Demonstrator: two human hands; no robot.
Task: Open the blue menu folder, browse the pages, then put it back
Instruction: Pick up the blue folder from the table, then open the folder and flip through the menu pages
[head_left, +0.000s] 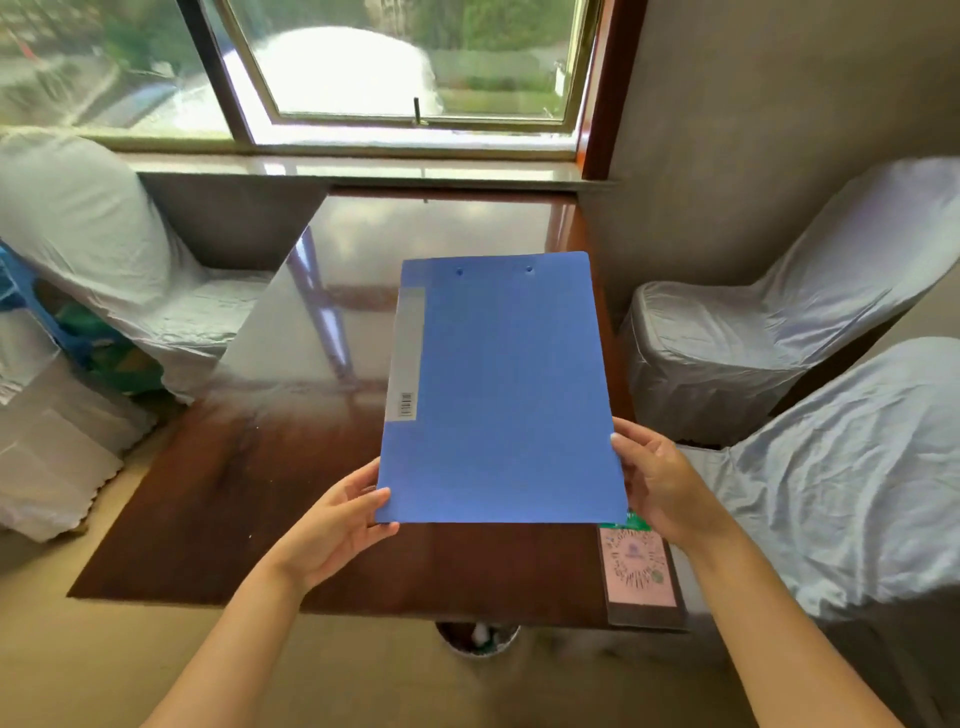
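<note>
Closed blue folder (501, 389) held between both hands over the bench (218, 499): left hand (337, 525) grips its near-left corner, right hand (660, 483) its right edge.

A glossy dark wooden tabletop (218, 493) stands below a window (405, 67), with a white-covered chair (104, 249) on the left, two more covered chairs (753, 332) on the right, a pink card (639, 571) at its near right corner, and a bin (478, 642) underneath.

Glossy dark wooden table (218, 509), pink QR-code card (641, 577) at its near right corner
</note>
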